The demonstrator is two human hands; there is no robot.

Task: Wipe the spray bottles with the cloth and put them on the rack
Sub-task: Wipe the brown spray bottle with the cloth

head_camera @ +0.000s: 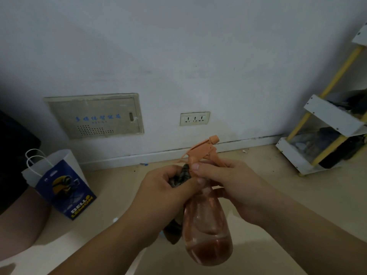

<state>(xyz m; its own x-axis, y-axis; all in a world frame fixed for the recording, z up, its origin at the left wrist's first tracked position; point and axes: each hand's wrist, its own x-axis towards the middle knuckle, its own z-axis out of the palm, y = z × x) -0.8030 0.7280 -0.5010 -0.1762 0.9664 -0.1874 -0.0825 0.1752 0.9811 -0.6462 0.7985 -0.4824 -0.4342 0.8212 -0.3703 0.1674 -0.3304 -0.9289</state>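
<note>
An orange translucent spray bottle (207,221) with an orange trigger head is held in front of me, its nozzle pointing up and right. My right hand (228,181) grips the bottle's neck just under the trigger. My left hand (164,191) holds a dark cloth (183,174) bunched against the left side of the neck, and the cloth's tail hangs down below my wrist. A little liquid sits at the bottle's bottom. A white rack (327,120) with yellow posts stands at the far right against the wall.
A blue and white paper bag (61,185) stands on the floor at the left, next to a person's leg (19,219). The rack's shelves hold dark items. A wall socket (194,118) and a wall panel (95,116) are on the wall ahead.
</note>
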